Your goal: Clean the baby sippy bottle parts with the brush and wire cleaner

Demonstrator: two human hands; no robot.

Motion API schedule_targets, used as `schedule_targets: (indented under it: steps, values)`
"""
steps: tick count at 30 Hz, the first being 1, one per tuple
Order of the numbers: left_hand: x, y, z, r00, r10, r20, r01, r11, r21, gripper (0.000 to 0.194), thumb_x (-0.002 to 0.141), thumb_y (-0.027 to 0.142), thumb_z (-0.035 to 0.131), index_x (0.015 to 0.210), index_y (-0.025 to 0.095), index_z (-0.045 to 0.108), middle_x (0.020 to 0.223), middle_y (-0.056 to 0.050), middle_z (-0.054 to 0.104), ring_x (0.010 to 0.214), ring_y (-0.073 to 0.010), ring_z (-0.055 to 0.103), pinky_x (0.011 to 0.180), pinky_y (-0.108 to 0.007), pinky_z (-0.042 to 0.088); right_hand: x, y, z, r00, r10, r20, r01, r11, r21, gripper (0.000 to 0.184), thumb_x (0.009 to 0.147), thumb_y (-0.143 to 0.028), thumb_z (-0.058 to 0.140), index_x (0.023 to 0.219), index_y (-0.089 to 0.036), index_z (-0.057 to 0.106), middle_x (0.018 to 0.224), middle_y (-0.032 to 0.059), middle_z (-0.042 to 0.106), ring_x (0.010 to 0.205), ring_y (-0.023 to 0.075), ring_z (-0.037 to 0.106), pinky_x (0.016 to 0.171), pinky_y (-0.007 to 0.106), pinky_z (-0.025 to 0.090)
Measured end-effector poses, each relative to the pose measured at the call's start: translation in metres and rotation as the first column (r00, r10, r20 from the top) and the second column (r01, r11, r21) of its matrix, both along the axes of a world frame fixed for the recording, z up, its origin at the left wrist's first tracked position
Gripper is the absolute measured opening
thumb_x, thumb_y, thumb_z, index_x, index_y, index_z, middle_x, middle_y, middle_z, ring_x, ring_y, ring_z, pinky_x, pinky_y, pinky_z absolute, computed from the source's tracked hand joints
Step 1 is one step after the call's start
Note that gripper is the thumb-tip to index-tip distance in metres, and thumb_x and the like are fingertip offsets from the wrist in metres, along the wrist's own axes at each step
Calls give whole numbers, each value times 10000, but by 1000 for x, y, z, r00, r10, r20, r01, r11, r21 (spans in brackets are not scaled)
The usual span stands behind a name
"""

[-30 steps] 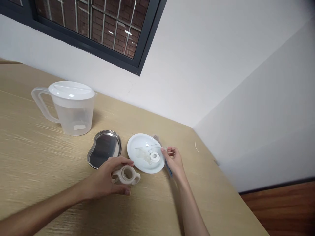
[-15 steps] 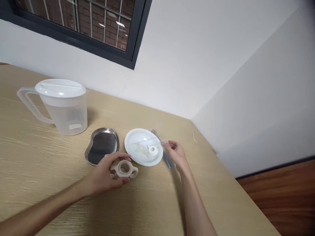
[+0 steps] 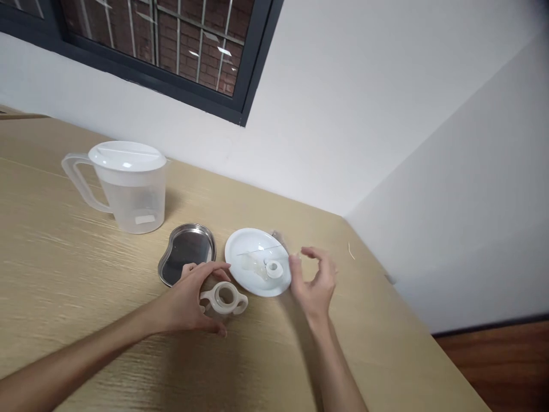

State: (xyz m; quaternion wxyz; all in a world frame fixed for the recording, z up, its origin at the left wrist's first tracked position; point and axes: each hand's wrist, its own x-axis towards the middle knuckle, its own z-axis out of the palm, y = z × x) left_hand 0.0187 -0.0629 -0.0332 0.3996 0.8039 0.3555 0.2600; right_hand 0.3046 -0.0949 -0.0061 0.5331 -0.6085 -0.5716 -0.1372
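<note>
My left hand (image 3: 189, 300) rests on the wooden table (image 3: 77, 286), thumb and fingers curled round a beige two-handled ring (image 3: 226, 298). My right hand (image 3: 316, 280) hovers just right of a white plate (image 3: 239, 247), fingers apart and curved, with nothing visible in them. On the plate lie a small white ring (image 3: 273, 269), a clear soft piece (image 3: 252, 265) and a thin clear rod.
A steel kidney-shaped tray (image 3: 187, 250) lies left of the plate. Further left stands a lidded translucent pitcher (image 3: 131, 189) with water. The table ends at the white walls behind and right, where a thin pale scrap (image 3: 350, 250) lies; wooden floor shows lower right.
My right hand has lifted from the plate's edge and spread its fingers; the blue item seen beneath it no longer shows. My left hand keeps its hold on the beige ring.
</note>
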Motion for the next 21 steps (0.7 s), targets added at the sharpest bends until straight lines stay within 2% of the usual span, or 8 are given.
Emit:
schedule_targets:
  steps: [1, 3, 4, 6, 9, 11, 15, 21]
  values:
    - [0, 0, 0, 1000, 0, -27, 0, 1000, 8, 1085, 492, 447, 947, 1442, 278, 450, 1242, -82, 658, 1171, -334, 526, 989, -489, 468, -12, -6, 2, 988, 130, 87, -128, 991, -27, 261, 860, -371, 671, 1058, -226, 583, 1006, 80, 650, 995, 267, 583, 947, 444, 395]
    - [1, 2, -1, 998, 5, -69, -4, 1000, 26, 1113, 473, 473, 950, 1442, 270, 441, 1228, -81, 665, 1155, -341, 527, 1005, -505, 437, -33, -17, 7, 919, 350, 182, -319, 930, -183, 343, 863, -360, 693, 1163, -252, 564, 1063, 77, 650, 1030, 275, 583, 922, 440, 394]
    - [1, 2, -2, 997, 3, -80, 0, 999, 39, 1123, 466, 484, 949, 1440, 265, 437, 1221, -80, 669, 1149, -342, 535, 1019, -514, 416, -41, -22, 10, 881, 432, 193, -372, 885, -279, 401, 851, -370, 716, 1201, -259, 554, 1116, 82, 645, 1069, 284, 576, 936, 449, 386]
    - [1, 4, -4, 996, -16, -83, 22, 998, 64, 1130, 460, 500, 945, 1435, 255, 430, 1198, -75, 683, 1130, -335, 563, 1048, -524, 370, -51, -30, 16, 812, 559, 167, -437, 773, -461, 370, 859, -341, 727, 1187, -273, 569, 1137, 64, 646, 1087, 272, 575, 952, 446, 380]
    - [2, 5, -7, 997, -35, -65, 40, 996, 79, 1098, 495, 538, 922, 1433, 253, 427, 1181, -72, 697, 1128, -325, 586, 1051, -506, 353, -52, -33, 24, 775, 632, 14, -475, 598, -645, 245, 883, -313, 721, 1102, -279, 619, 1100, 27, 666, 1056, 232, 589, 936, 404, 413]
    - [2, 6, -9, 998, -25, -65, 30, 997, 75, 1080, 509, 562, 913, 1428, 256, 436, 1173, -75, 703, 1137, -331, 580, 1023, -490, 375, -48, -31, 26, 773, 630, -77, -498, 527, -688, 179, 887, -327, 725, 1043, -276, 654, 1055, 15, 679, 1022, 216, 600, 908, 375, 439]
    - [2, 6, -8, 997, -25, -76, 33, 995, 97, 1030, 524, 545, 913, 1402, 257, 458, 1138, -74, 715, 1087, -325, 609, 998, -489, 382, -41, -27, 23, 760, 625, -182, -543, 455, -706, 92, 895, -285, 715, 980, -267, 684, 958, -1, 681, 928, 183, 621, 821, 313, 471]
    - [2, 5, -6, 995, -25, -97, 35, 993, 109, 968, 551, 476, 912, 1380, 278, 454, 1104, -48, 723, 1052, -320, 638, 980, -495, 370, -42, -30, 21, 742, 637, -209, -577, 449, -683, 29, 936, -221, 645, 945, -247, 655, 899, -15, 663, 824, 138, 600, 761, 268, 464]
